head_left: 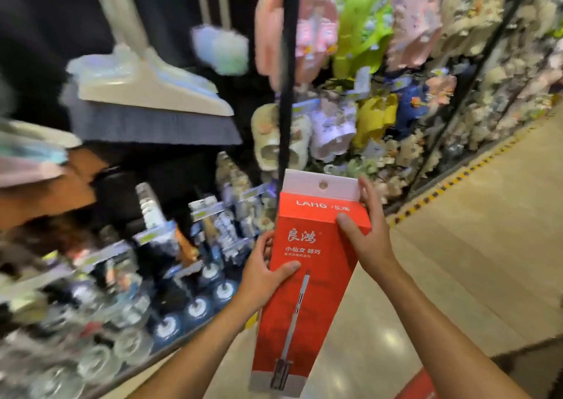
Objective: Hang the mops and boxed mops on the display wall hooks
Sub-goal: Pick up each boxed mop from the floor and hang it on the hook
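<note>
– Carton [307, 276] position and appearance?

– We find it at lower centre of the frame, held in the air, its top leaning slightly right. It is tall and narrow with a red front. A white hang tab with one round hole forms the top, and a grey band runs along the bottom edge. A picture of a long-handled flat mop occupies the lower half.

– Markings we can read?

– Under the tab, white "LAHG", followed by characters too blurred to read. Below that, large pale script "良鸿", then "小仙女" with two more characters we read less surely. The finer line beneath is illegible.

– Grip state?

– The left hand [265, 276] wraps the carton's left edge at mid-height, thumb pressed across the front, fingers behind. The right hand [365, 237] pinches the upper right corner, thumb on the red face, fingers reaching up beside the tab.

– Surroundings?

– We note a broom [146, 93] at upper left and slippers [332, 130] hanging right of a black post [288, 78] at top centre, all blurred.
</note>
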The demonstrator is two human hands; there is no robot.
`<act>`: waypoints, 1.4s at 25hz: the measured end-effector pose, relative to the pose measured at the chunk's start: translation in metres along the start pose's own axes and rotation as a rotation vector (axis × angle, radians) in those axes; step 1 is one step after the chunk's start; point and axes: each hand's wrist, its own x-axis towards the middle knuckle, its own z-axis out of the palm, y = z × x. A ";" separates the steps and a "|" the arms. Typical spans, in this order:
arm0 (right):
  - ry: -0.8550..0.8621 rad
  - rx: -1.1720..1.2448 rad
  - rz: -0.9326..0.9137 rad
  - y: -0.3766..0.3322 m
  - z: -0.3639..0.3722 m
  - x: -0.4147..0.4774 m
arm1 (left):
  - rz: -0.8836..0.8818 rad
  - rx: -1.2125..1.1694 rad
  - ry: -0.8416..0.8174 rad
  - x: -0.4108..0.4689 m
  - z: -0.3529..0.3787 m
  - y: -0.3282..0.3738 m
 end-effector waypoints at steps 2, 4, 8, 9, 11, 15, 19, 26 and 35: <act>-0.118 0.037 -0.047 -0.018 0.058 -0.009 | 0.019 0.001 0.124 -0.036 -0.054 0.005; -0.227 0.079 -0.083 -0.044 0.119 -0.026 | 0.036 0.018 0.242 -0.080 -0.111 0.008; -0.447 0.194 -0.152 -0.114 0.250 -0.094 | 0.053 0.031 0.493 -0.196 -0.229 0.012; -0.500 0.225 -0.156 -0.132 0.278 -0.115 | 0.057 0.026 0.551 -0.229 -0.254 0.013; -0.619 0.308 -0.180 -0.171 0.339 -0.166 | 0.061 0.018 0.704 -0.303 -0.303 0.019; -0.855 0.427 -0.184 -0.240 0.449 -0.258 | 0.081 0.034 0.949 -0.437 -0.376 0.039; -1.052 0.524 -0.277 -0.309 0.542 -0.352 | 0.102 0.073 1.207 -0.561 -0.433 0.057; -1.463 0.623 -0.338 -0.405 0.676 -0.502 | 0.102 0.079 1.636 -0.726 -0.495 0.060; -1.785 0.688 -0.346 -0.485 0.843 -0.653 | 0.008 0.069 1.995 -0.861 -0.603 0.054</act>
